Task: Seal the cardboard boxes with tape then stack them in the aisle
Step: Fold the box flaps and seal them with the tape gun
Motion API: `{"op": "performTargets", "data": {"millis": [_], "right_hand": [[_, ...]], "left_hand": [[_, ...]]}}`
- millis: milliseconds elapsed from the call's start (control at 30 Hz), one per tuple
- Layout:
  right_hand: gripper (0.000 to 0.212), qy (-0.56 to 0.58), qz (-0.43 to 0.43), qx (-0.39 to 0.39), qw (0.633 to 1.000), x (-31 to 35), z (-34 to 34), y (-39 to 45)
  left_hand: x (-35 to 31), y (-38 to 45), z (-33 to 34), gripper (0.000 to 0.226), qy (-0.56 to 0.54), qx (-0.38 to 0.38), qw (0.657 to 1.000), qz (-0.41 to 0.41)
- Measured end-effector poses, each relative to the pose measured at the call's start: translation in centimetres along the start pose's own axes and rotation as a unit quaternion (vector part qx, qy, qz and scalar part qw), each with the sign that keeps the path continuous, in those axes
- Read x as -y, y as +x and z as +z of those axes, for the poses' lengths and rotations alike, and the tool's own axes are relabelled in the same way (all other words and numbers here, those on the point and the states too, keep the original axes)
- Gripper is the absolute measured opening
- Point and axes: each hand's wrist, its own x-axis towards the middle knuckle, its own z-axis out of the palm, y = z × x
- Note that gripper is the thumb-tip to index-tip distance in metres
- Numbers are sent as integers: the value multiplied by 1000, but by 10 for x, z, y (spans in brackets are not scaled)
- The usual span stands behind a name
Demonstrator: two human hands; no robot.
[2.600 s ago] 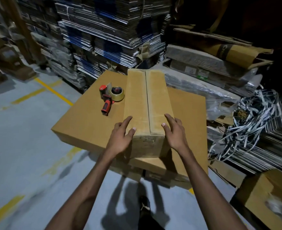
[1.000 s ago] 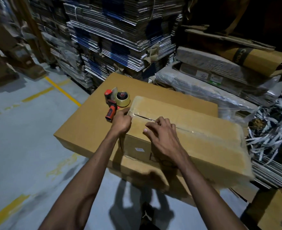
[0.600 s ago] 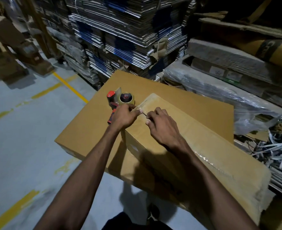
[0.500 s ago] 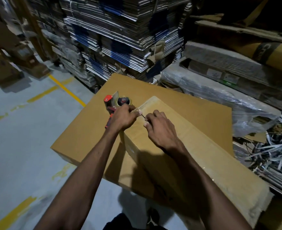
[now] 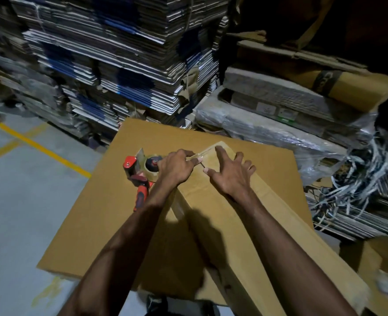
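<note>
A long narrow cardboard box (image 5: 245, 224) lies diagonally on a large flat cardboard sheet (image 5: 101, 220), its far end toward the stacks. My left hand (image 5: 174, 169) has its fingers curled at the far left corner of the box, pinching the tape end there. My right hand (image 5: 229, 174) rests on the box top beside it, fingers spread, thumb near the centre seam. A red-handled tape dispenser (image 5: 140, 176) with a tan roll lies on the sheet just left of my left hand.
Tall stacks of flattened cartons (image 5: 120, 65) rise behind the sheet. Plastic-wrapped bundles (image 5: 279, 119) and loose white strapping (image 5: 359, 179) fill the right. Another brown box (image 5: 384, 265) stands at lower right. Grey floor with yellow lines (image 5: 44, 151) lies to the left.
The box was turned from lengthwise to diagonal. Both hands moved to its far left corner, and my right hand has now spread its fingers flat on the top.
</note>
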Motion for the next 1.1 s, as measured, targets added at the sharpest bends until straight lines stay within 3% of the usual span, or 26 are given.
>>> {"op": "performTargets", "data": {"millis": [167, 233, 267, 333, 367, 400, 433, 500, 533, 567, 633, 667, 767, 867, 1000, 1100], "right_hand": [[84, 12, 31, -17, 999, 19, -4, 23], [84, 13, 37, -24, 999, 21, -3, 30], [84, 15, 38, -27, 999, 21, -2, 33], [85, 20, 34, -30, 999, 19, -2, 38], [84, 24, 32, -30, 999, 18, -3, 39], [83, 28, 28, -30, 999, 19, -3, 38], [81, 29, 20, -31, 999, 21, -4, 36], [77, 24, -20, -50, 998, 28, -4, 28], [78, 25, -53, -57, 997, 33, -3, 23], [80, 32, -91, -54, 994, 39, -2, 18], [84, 33, -165, -23, 985, 55, 6, 14], [86, 21, -193, -2, 981, 63, 11, 14], [83, -2, -244, 27, 969, 79, 25, 18], [68, 20, -258, 8, 966, 82, 31, 22], [63, 33, -260, -12, 965, 81, 33, 20], [63, 35, -264, -15, 964, 79, 32, 19]], "left_hand": [[9, 28, -10, 49, -31, 8, 999, 13], [15, 34, -16, 40, -128, 36, 991, 9], [21, 36, -19, 36, -233, 64, 970, -5], [38, 37, -24, 36, -463, 115, 876, -75], [52, 34, -23, 38, -526, 110, 836, -112], [67, 29, -18, 36, -551, 84, 818, -140], [84, 25, -9, 32, -536, 52, 825, -169], [116, 11, 15, 24, -354, 3, 913, -202], [127, 2, 27, 41, -226, -5, 949, -221], [135, -10, 36, 62, -138, 7, 960, -244], [141, -25, 43, 96, -115, 26, 951, -286], [143, -26, 46, 102, -128, 26, 946, -297], [142, -22, 49, 80, -172, -11, 929, -329], [134, -22, 43, 59, -201, -39, 909, -363], [122, -30, 30, 25, -126, -70, 931, -334], [116, -25, 7, 24, -174, -102, 922, -332]]}}
